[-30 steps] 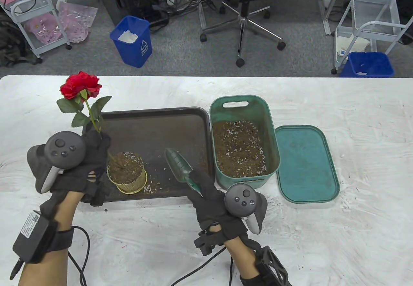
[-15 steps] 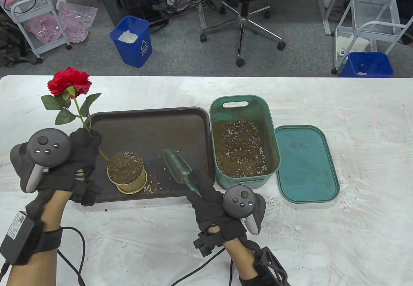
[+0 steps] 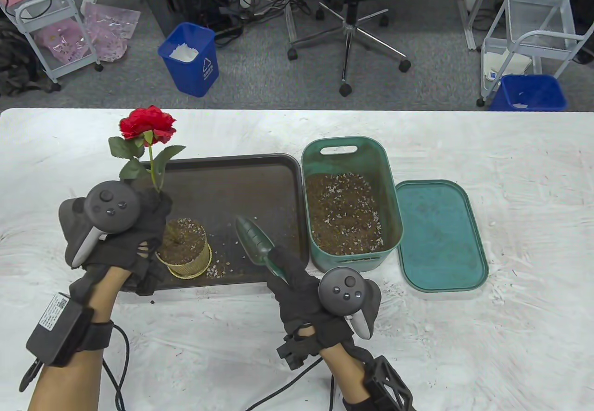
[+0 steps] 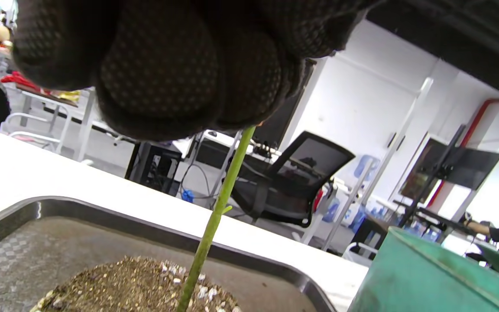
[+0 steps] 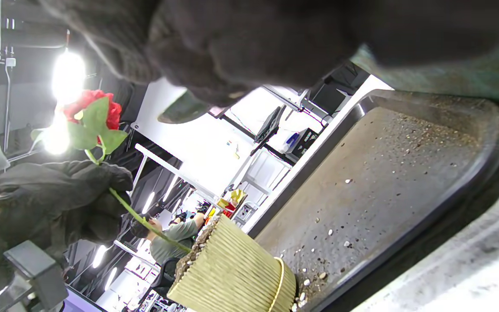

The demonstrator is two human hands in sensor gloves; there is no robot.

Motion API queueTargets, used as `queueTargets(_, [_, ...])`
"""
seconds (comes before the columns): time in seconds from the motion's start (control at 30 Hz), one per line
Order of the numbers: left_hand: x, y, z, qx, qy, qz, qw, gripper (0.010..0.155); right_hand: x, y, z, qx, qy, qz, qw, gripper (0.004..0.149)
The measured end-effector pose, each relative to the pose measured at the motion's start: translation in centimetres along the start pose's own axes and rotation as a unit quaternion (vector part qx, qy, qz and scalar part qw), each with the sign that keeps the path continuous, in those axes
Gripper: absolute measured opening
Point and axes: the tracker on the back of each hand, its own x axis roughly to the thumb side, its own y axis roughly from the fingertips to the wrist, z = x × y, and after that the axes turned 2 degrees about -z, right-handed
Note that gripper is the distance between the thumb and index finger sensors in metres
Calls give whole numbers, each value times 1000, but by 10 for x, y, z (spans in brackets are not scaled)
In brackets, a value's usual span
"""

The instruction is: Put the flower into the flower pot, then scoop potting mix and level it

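**Flower held by its stem over the filled pot, trowel waiting in the other hand**

The left hand has its fingers curled round the green stem of the flower, gripping it partway up. Below the fist, the stem runs down into the potting mix heaped in the flower pot; the left wrist view shows it entering the mix near the middle of the mound. Above the fist, the stem rises with its leaves to the red bloom, which stands past the far edge of the pot, leaning slightly away from the person. The hand sits just over the pot's left side and partly covers its rim in the table view.

The right hand grips the handle of a green trowel, the blade pointing away from the person and lying just right of the pot, above the tray and apart from the pot.

The pot stands on a dark tray, at its near left part, with crumbs of mix scattered beside the pot's base. Right of the pot, touching the tray's edge, is a green tub half full of potting mix, and beyond that its lid lies flat on the white table.
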Motion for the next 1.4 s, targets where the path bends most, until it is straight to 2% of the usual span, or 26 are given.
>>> queueTargets(0.2, [0, -7, 11, -14, -4, -5, 1000, 42, 0, 0, -3, 3, 6, -1, 1000, 62])
queueTargets(0.5, [-7, -8, 15, -11, 6, -9, 1000, 41, 1, 0, -11, 16, 16, 0, 1000, 62])
queueTargets(0.93, [-33, -25, 19, 2, 79, -44, 996, 41, 9, 2, -19, 10, 65, 22, 998, 59])
queueTargets(1.07, [-38, -28, 18, 0, 111, -46, 993, 42, 32, 0, -22, -8, 108, 67, 992, 55])
queueTargets(1.13, [-38, -29, 16, -1, 106, -44, 993, 42, 47, -4, -30, 6, 154, 83, 985, 53])
queueTargets(1.3, [-38, -35, 12, -13, 83, -52, 995, 43, 94, -27, -65, 52, 289, 108, 950, 50])
queueTargets(1.4, [-41, -38, 11, -26, 93, -63, 993, 43, 115, -49, -88, 63, 327, 106, 937, 49])
